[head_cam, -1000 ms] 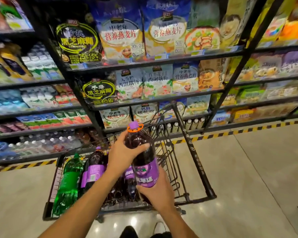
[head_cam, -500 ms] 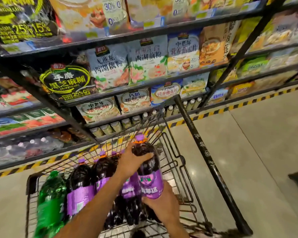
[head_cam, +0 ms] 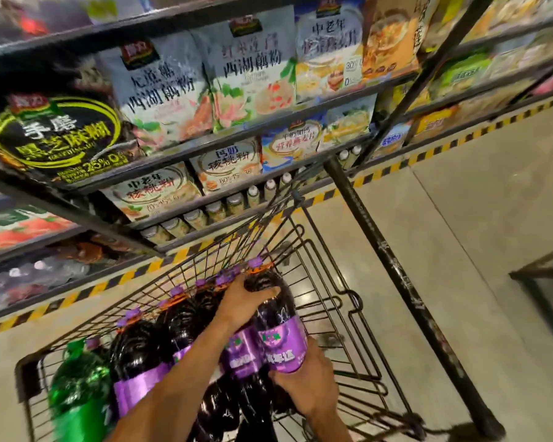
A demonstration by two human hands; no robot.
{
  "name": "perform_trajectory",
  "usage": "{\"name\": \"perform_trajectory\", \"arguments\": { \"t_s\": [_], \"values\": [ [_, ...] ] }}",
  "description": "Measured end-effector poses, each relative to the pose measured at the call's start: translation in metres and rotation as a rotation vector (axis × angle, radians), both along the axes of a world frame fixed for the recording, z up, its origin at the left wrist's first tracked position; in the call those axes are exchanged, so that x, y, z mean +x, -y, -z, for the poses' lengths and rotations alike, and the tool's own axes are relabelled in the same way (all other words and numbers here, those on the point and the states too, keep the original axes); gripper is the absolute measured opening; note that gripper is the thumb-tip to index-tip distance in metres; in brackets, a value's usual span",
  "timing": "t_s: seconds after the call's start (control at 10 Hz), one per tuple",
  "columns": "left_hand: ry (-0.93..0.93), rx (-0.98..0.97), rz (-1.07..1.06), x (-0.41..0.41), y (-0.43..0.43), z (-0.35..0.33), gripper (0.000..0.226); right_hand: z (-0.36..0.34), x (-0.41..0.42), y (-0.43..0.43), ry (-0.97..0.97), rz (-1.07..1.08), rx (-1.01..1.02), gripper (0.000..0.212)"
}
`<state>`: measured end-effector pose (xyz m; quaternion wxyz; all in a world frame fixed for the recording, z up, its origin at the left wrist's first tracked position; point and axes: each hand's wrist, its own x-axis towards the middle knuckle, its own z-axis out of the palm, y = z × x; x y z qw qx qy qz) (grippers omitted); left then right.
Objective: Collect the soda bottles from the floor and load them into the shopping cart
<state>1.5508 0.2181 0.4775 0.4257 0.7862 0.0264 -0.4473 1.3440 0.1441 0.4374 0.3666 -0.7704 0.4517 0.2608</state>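
Note:
A dark grape soda bottle with a purple label and purple cap sits low inside the black wire shopping cart, at the right end of a row of bottles. My left hand grips its shoulder from the left. My right hand holds its lower body just under the label. Several more grape soda bottles lie side by side to its left, and a green soda bottle lies at the far left of the cart.
Store shelves packed with food bags and small bottles stand just beyond the cart. A yellow-black stripe runs along their base. The cart's black handle bar crosses at the right over tiled floor. A dark fixture corner shows at right.
Both hands have lowered the grape bottle from above the cart down into the basket beside the other bottles. The camera has moved closer and tilted downward.

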Motion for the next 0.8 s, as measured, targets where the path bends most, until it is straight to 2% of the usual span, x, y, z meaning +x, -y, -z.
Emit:
{"name": "perform_trajectory", "arguments": {
  "t_s": [0.1, 0.2, 0.3, 0.4, 0.5, 0.7, 0.8],
  "values": [
    [0.009, 0.036, 0.008, 0.001, -0.003, 0.009, 0.046, -0.008, 0.005, 0.000, -0.033, -0.019, -0.017, 0.110],
    [0.141, 0.118, -0.004, -0.006, -0.007, 0.016, 0.052, -0.021, 0.010, -0.002, -0.046, -0.090, -0.057, 0.105],
    [0.249, 0.255, 0.125, -0.022, -0.008, 0.022, 0.066, -0.029, 0.017, -0.007, 0.012, -0.289, -0.166, 0.080],
    [0.321, 0.325, 0.251, -0.033, -0.007, 0.021, 0.074, -0.036, 0.030, -0.007, 0.050, -0.391, -0.181, 0.065],
    [0.412, 0.381, 0.359, -0.030, -0.015, 0.017, 0.069, -0.043, 0.044, 0.004, 0.108, -0.435, -0.167, 0.064],
    [0.580, 0.606, 0.527, -0.030, -0.060, -0.021, 0.076, -0.075, 0.067, 0.028, 0.180, -0.716, -0.177, 0.060],
    [0.604, 0.711, 0.511, -0.048, -0.087, -0.046, 0.071, -0.098, 0.075, 0.033, 0.195, -0.835, -0.214, 0.054]
  ]
}}
